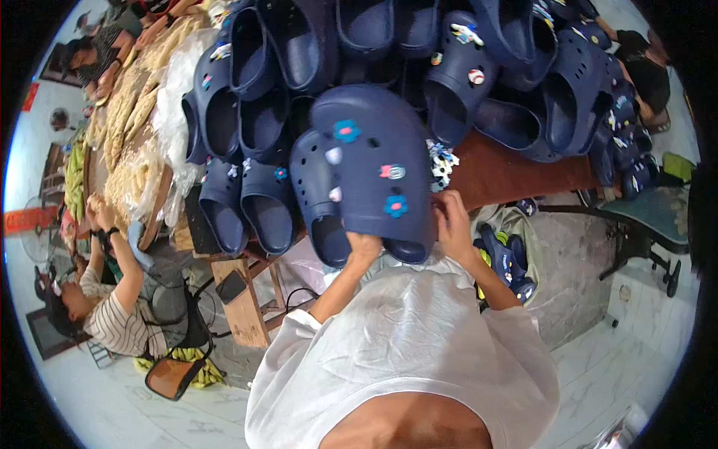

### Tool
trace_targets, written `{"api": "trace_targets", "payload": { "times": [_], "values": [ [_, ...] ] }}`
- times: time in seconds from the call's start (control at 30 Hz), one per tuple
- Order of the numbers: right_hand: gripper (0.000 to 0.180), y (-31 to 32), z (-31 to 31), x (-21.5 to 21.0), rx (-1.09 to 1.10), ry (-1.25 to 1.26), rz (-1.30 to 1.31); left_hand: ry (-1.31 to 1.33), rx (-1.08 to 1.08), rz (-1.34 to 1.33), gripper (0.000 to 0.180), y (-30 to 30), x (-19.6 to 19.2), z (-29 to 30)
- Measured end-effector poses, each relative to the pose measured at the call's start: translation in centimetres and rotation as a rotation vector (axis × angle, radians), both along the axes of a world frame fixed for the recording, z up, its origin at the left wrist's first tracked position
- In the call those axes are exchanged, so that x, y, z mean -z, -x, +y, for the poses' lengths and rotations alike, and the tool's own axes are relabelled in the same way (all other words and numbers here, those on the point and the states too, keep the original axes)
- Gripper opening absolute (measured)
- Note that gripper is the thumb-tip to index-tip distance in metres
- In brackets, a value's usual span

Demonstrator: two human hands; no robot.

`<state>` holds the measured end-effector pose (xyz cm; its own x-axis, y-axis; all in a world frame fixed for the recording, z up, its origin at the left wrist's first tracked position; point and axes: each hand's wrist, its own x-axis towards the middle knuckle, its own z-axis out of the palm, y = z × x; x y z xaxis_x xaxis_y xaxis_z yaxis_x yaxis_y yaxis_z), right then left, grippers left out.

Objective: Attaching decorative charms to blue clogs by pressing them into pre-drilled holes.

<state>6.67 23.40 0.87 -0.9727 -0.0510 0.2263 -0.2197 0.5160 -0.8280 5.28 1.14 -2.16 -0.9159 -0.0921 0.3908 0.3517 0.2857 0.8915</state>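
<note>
A navy foam clog point(370, 161) is raised in front of me, its toe away from me. Blue flower charms and paler ones sit in some of its holes; others are bare. My left hand point(364, 247) grips it at the heel end, fingers partly hidden by the shoe. Close against its right edge is my right hand point(455, 224), fingers curled together; what they hold, if anything, is hidden. Just beyond lies a small heap of white, black and blue charms point(442, 161) on the brown tabletop point(516, 176). Another navy clog point(318, 176) stands partly behind the raised one.
Rows of navy clogs point(258, 198) crowd the table's left and far sides; some carry charms point(458, 78). An open bag of clogs point(508, 258) stands low at right, near a green chair point(647, 217). Other people point(112, 314) sit at left by a table of pale strands point(131, 112).
</note>
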Motion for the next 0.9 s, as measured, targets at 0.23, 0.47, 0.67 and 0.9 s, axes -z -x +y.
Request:
{"api": "trace_targets", "payload": {
  "times": [0.23,0.47,0.67,0.9],
  "values": [
    [0.048,3.0,-3.8,-1.7,0.037,-0.243,-0.054,-0.28,-0.033,-0.237,0.04,-2.2,3.1,-2.8],
    [0.037,4.3,-5.5,0.4,0.133,-0.32,-0.145,0.405,-0.231,0.131,0.041,-2.7,10.5,-6.4],
    [0.039,3.3,-4.0,-0.2,0.201,-0.317,0.05,0.568,-0.218,0.267,0.038,-2.5,9.5,-6.2],
    [0.053,-2.2,3.7,2.1,0.297,-0.082,0.263,0.728,-0.23,0.373,0.036,-2.5,7.3,-6.0]
  ]
}}
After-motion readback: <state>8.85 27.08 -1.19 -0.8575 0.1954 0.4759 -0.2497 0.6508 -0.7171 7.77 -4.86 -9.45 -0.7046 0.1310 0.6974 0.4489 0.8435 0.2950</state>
